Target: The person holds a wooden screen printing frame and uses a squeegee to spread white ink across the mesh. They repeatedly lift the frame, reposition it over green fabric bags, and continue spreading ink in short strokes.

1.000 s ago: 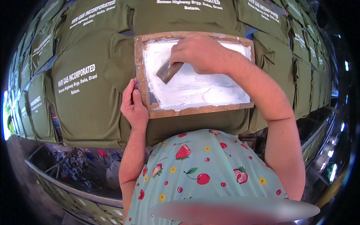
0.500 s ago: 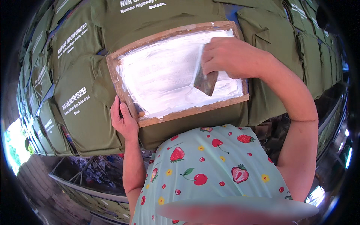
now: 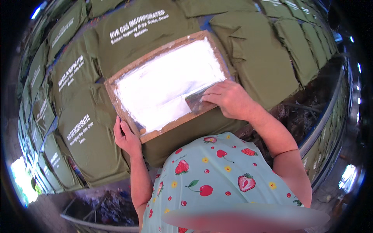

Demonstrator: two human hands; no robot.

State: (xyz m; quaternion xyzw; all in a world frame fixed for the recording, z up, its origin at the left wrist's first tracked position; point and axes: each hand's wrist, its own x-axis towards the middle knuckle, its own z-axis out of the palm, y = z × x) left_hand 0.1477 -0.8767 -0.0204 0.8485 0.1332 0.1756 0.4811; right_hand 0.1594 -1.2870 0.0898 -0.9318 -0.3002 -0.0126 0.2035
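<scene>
A wooden-framed printing screen lies tilted on an olive-green shirt, its mesh coated with thick white ink. My left hand grips the frame near its lower left corner, the thumb on the near side. In my right hand is a flat squeegee, pinched between thumb and fingers. The squeegee blade rests on the inked mesh near the lower edge, right of the middle. Most of the shirt beneath the screen is hidden.
Printed olive shirts lie in rows to the left and beyond the screen. On the right is a plain olive shirt with folds. A curved metal rail runs along the right, with dark clutter beside it.
My right hand has brought the squeegee down and toward me, from the upper right of the mesh to its lower edge. My left hand stays on the frame. The view has turned slightly.
</scene>
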